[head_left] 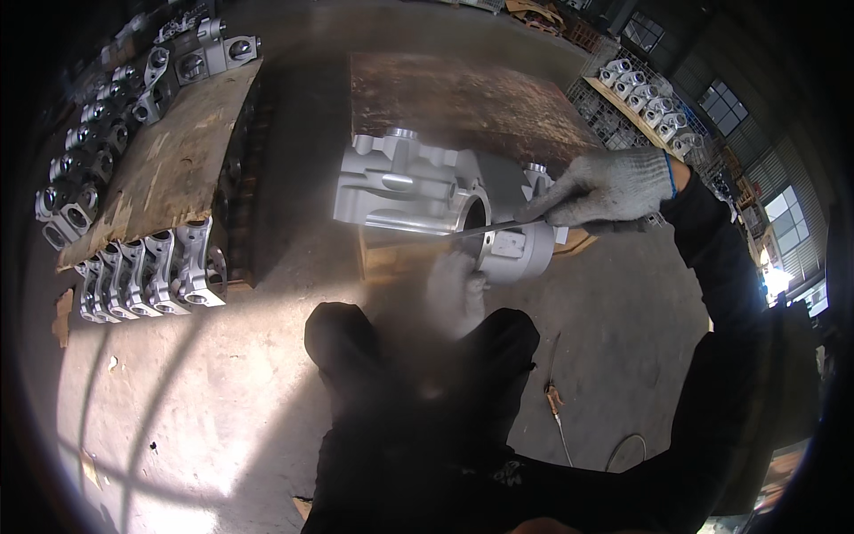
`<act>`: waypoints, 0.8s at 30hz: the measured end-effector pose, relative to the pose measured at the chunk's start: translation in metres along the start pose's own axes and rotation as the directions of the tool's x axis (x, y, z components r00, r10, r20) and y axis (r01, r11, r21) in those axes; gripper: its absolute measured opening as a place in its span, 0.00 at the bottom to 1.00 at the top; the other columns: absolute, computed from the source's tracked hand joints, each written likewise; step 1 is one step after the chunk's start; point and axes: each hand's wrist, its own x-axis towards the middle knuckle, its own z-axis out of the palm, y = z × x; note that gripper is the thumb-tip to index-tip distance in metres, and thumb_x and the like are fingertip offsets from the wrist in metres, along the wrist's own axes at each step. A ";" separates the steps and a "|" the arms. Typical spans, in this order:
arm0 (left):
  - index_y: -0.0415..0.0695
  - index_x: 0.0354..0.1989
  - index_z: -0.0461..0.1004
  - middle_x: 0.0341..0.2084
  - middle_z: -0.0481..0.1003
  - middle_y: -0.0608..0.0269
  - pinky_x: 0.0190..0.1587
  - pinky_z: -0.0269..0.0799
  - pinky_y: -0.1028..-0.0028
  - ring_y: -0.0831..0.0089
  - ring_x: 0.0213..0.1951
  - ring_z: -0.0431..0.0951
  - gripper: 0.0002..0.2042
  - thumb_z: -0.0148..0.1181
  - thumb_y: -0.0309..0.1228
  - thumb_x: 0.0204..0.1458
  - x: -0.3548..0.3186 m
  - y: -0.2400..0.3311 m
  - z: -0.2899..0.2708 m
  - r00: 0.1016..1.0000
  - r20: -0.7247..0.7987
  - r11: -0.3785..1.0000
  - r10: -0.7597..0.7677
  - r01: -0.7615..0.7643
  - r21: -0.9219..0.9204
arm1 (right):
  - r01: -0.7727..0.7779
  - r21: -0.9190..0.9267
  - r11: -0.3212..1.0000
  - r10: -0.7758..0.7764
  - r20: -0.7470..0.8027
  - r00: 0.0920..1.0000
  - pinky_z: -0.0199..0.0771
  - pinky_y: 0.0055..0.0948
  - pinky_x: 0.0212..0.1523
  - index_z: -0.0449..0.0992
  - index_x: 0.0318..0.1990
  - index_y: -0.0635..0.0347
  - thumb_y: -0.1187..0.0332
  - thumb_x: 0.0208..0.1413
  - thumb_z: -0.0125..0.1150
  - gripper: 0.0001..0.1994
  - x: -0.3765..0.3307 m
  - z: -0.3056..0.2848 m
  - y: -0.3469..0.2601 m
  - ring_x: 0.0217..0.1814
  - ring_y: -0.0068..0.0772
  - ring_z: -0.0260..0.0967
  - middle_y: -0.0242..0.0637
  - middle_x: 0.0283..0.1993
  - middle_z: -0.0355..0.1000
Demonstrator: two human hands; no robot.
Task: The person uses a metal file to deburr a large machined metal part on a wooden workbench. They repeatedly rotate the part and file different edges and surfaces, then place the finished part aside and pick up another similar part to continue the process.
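A large grey cast-metal housing lies before me on a wooden board, its round bore facing me beside a cylindrical flanged part. My right hand, in a grey knitted glove, is closed around a file. The thin metal file reaches left across the bore's rim, with its far end near the housing's lower edge. My left hand, also gloved, is just below that end, beside the flanged part. Its fingers look curled, but a dark haze blurs them and what they hold, if anything, cannot be made out.
To the left, a wood-topped stack has several metal castings around it. A brown board lies behind the housing. More castings stand on a rack at the far right. An air blow gun with a hose lies on the floor by my right knee.
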 end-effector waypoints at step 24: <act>0.45 0.57 0.77 0.47 0.79 0.48 0.53 0.74 0.53 0.47 0.49 0.80 0.14 0.54 0.38 0.71 0.047 -0.007 0.025 0.985 0.002 0.985 -0.171 0.171 0.036 | -0.229 -0.278 0.933 0.055 -0.518 0.854 0.77 0.32 0.26 0.78 0.69 0.34 0.60 0.72 0.62 0.20 -0.009 0.041 -0.029 0.18 0.32 0.73 0.41 0.26 0.81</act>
